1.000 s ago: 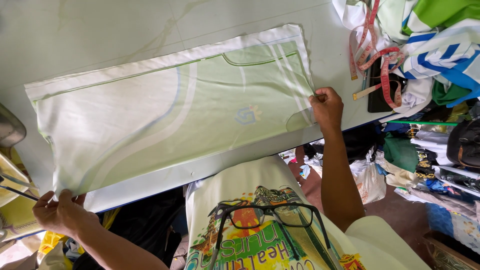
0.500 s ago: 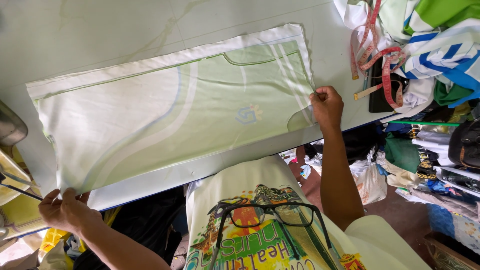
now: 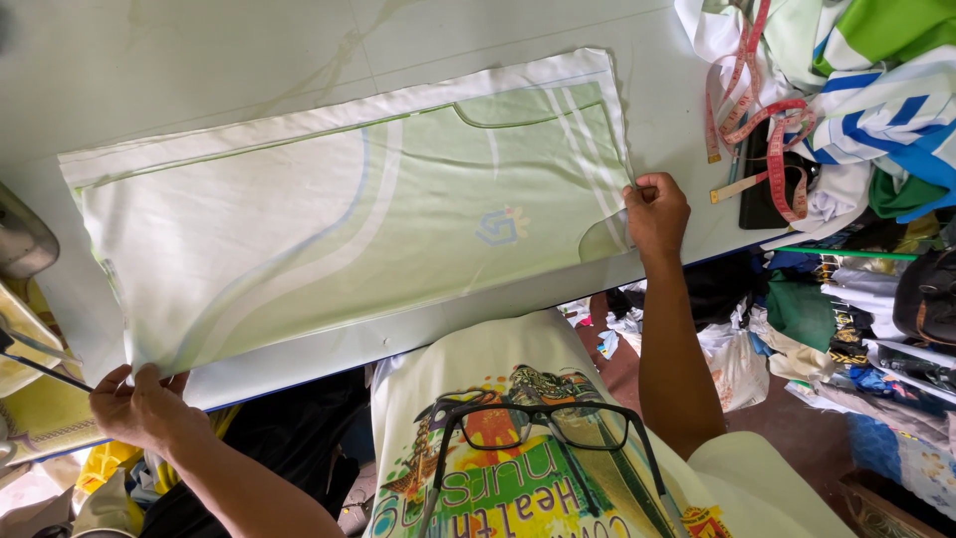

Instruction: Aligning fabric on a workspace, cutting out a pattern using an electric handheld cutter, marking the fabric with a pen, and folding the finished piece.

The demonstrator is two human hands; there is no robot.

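A pale green and white fabric panel [image 3: 339, 219] with curved stripes lies stretched flat across the white table [image 3: 199, 60]. My left hand [image 3: 139, 406] pinches its near left corner at the table's front edge. My right hand [image 3: 655, 211] pinches the fabric's right edge near a rounded cut-out. Both arms pull the cloth taut between them.
A pink measuring tape [image 3: 767, 130] and a dark flat object [image 3: 767, 189] lie at the table's right end beside a heap of green, blue and white cloth [image 3: 876, 80]. Glasses [image 3: 538, 423] hang on my printed shirt. Cloth piles [image 3: 856, 329] crowd the floor at right.
My left hand has shifted slightly along the near left corner, keeping its hold. The fabric lies a little flatter. My right hand stays at the right edge.
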